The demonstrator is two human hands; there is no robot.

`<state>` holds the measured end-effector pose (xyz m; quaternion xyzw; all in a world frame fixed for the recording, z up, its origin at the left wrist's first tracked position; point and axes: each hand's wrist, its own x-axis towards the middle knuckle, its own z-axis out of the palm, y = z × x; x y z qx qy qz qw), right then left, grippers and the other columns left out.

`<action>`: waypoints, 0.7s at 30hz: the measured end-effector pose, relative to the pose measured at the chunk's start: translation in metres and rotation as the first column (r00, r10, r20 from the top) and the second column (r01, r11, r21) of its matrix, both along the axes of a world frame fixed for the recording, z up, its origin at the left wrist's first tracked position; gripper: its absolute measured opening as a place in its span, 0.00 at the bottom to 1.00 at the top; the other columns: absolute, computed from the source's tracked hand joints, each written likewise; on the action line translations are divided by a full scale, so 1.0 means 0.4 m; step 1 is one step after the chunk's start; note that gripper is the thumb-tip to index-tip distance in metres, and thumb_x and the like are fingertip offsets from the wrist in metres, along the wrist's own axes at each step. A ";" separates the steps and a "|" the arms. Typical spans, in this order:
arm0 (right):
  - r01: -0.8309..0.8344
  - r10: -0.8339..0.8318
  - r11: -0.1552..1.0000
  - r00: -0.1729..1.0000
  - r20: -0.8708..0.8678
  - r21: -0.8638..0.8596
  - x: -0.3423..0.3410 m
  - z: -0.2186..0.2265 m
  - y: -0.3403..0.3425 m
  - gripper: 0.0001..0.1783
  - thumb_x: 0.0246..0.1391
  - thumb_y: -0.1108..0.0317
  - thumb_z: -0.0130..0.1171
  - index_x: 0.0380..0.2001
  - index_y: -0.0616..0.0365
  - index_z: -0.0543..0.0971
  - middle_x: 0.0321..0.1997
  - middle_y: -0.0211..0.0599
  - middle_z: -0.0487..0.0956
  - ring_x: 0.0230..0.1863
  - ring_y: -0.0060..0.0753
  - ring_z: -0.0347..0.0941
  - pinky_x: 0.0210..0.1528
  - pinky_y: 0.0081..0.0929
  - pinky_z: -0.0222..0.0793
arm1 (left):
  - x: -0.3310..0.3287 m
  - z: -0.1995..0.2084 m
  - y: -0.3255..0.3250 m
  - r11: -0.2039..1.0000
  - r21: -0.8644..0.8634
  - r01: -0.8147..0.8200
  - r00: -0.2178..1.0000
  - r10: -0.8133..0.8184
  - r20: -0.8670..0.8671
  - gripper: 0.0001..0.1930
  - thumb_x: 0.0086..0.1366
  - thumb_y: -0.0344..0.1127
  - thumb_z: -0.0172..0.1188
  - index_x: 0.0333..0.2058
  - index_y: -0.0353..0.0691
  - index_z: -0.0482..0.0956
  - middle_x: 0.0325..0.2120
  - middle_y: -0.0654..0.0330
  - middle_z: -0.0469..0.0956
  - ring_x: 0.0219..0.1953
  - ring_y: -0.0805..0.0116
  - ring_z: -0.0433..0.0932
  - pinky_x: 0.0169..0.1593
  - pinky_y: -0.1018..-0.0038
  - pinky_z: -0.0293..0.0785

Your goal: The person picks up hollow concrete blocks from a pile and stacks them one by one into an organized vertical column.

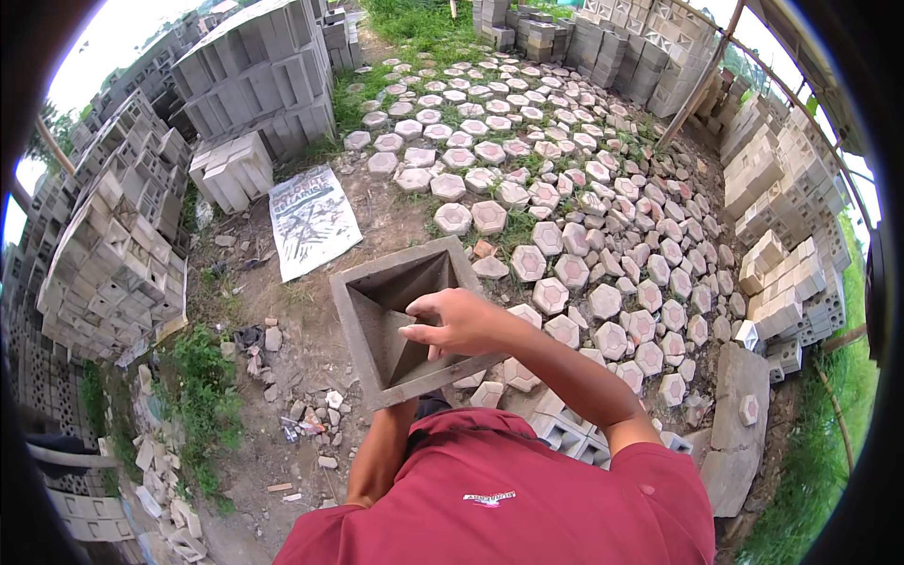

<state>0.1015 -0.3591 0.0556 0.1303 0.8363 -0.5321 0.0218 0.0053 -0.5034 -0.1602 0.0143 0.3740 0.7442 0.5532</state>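
head view: the right hand (454, 325) has thumb and finger spread over the gray hollow block (354, 330) just under it. the left hand is hidden; i cannot tell its grip. maybe checking inside; next calls for steady holding.

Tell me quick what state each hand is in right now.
Left hand: hidden behind the concrete block; grip can't be told.
Right hand: open, at the block's hollow face.

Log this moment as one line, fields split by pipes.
right hand: thumb and fingers apart over hollow block | left hand: hidden by block | ground: hexagonal pavers, white sack
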 end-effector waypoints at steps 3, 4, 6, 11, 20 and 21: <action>0.201 -0.248 0.943 0.955 -0.159 -0.266 -0.047 0.056 0.194 0.18 0.59 0.64 0.57 0.45 0.68 0.76 0.37 0.37 0.81 0.31 0.22 0.78 0.34 0.19 0.72 | -0.121 -0.028 0.182 0.999 -0.030 0.021 1.000 -0.020 0.019 0.26 0.69 0.50 0.46 0.58 0.38 0.66 0.52 0.54 0.71 0.53 0.60 0.73 0.55 0.64 0.72; 0.343 -0.420 0.884 0.880 -0.219 -0.317 -0.052 0.057 0.277 0.15 0.60 0.65 0.56 0.42 0.66 0.77 0.35 0.34 0.81 0.33 0.20 0.77 0.36 0.18 0.72 | -0.149 -0.031 0.271 0.998 -0.023 0.056 0.998 -0.056 0.037 0.26 0.69 0.50 0.46 0.58 0.38 0.66 0.52 0.54 0.71 0.53 0.60 0.73 0.55 0.64 0.72; 0.626 -0.720 0.693 0.629 -0.293 -0.358 -0.067 -0.010 0.438 0.12 0.61 0.64 0.54 0.38 0.63 0.77 0.34 0.34 0.80 0.37 0.18 0.74 0.42 0.18 0.69 | -0.224 -0.028 0.422 0.994 -0.027 0.109 0.992 -0.107 0.059 0.26 0.69 0.50 0.46 0.58 0.38 0.66 0.52 0.54 0.72 0.53 0.60 0.73 0.55 0.64 0.72; 0.685 -0.848 0.298 0.509 0.144 -0.665 -0.140 -0.080 0.597 0.30 0.62 0.48 0.51 0.55 0.62 0.66 0.49 0.34 0.73 0.51 0.20 0.66 0.47 0.20 0.64 | -0.438 0.057 0.753 0.973 -0.043 0.228 0.972 -0.226 0.058 0.26 0.68 0.50 0.46 0.58 0.38 0.66 0.52 0.54 0.72 0.52 0.60 0.73 0.55 0.64 0.72; 0.747 -0.859 0.314 0.487 0.160 -0.587 -0.323 -0.061 0.979 0.44 0.58 0.44 0.53 0.63 0.70 0.55 0.64 0.51 0.61 0.66 0.38 0.56 0.67 0.30 0.46 | -0.611 0.155 1.241 0.918 -0.080 0.388 0.921 -0.383 0.067 0.26 0.68 0.50 0.47 0.57 0.39 0.67 0.51 0.54 0.72 0.52 0.60 0.73 0.55 0.64 0.72; 0.775 -0.863 0.288 0.464 0.197 -0.562 -0.336 -0.072 1.038 0.44 0.58 0.45 0.53 0.63 0.71 0.55 0.64 0.50 0.61 0.66 0.37 0.56 0.67 0.30 0.46 | -0.615 0.152 1.297 0.912 -0.083 0.401 0.916 -0.396 0.069 0.26 0.68 0.50 0.47 0.57 0.39 0.67 0.51 0.54 0.72 0.52 0.60 0.73 0.55 0.64 0.72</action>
